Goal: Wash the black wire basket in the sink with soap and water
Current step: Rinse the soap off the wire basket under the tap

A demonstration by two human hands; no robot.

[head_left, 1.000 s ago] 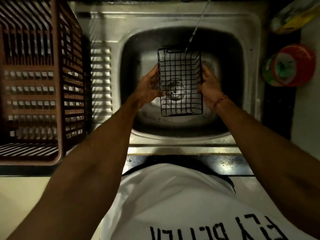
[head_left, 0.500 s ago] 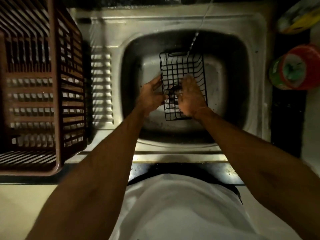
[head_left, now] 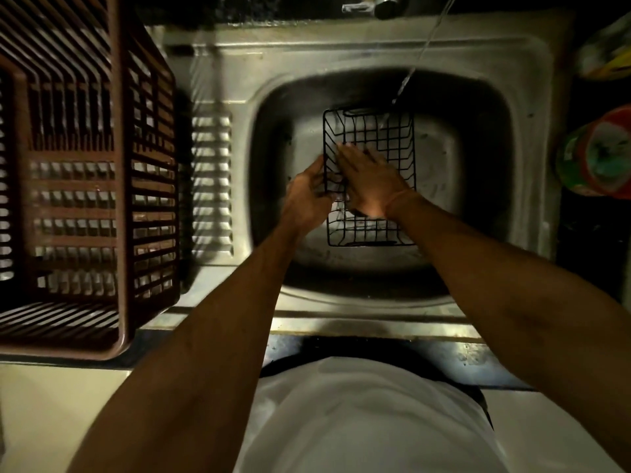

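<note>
1. Crate (head_left: pixel 85 186): brown, slatted plastic, on the counter at far left, just beside the sink's ribbed draining board (head_left: pixel 211 179).
2. Left hand (head_left: pixel 309 196): at the left wall of the wire basket, fingers curled round the wires there, gripping that side. Forearm runs in from lower left.
3. Wire basket (head_left: pixel 392 138): black, rectangular, open side up, held inside the steel sink (head_left: pixel 375 56) over the middle of the bowl. Whether resting on the bowl floor or lifted off it: cannot tell.
4. Right hand (head_left: pixel 370 180): inside the basket, palm down, fingers straight and close together, pointing up and left toward the basket's left wall. Laid flat against the wire; fingertips blurred. Thin band at the wrist.
5. Water stream (head_left: pixel 415 70): thin, slanting down from upper right, meeting the basket's far right corner.
6. Tap (head_left: pixel 384 3): partly seen at the top edge, behind the sink.
7. Round tub (head_left: pixel 604 155): red and green, on the dark counter right of the sink. Yellow packet (head_left: pixel 611 52) beyond it at upper right; details too dim to read.
8. White shirt (head_left: pixel 368 421): bottom centre, against the counter edge.
</note>
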